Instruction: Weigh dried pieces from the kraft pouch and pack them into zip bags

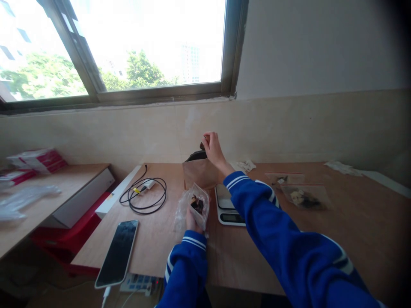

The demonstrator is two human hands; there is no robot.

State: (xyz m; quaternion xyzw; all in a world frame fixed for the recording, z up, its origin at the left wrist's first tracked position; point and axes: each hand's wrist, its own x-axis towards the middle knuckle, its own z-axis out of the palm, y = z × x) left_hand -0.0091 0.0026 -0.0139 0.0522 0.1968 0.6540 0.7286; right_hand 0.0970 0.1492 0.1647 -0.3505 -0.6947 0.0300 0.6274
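Observation:
My left hand is wrapped round a clear plastic bag, whose open mouth shows dark brown dried pieces inside. Above the open top of a brown paper bag, my right hand pinches a small dark piece; its exact kind is too small to tell. The paper bag stands upright near the wall. Under my right forearm lies a white kitchen scale with a dark display, partly hidden by the sleeve.
On the left are a coiled black cable with a white plug and a smartphone on a charging lead. Zip bags of dried pieces lie to the right. A power strip sits below the table edge, and a red stool stands between the tables.

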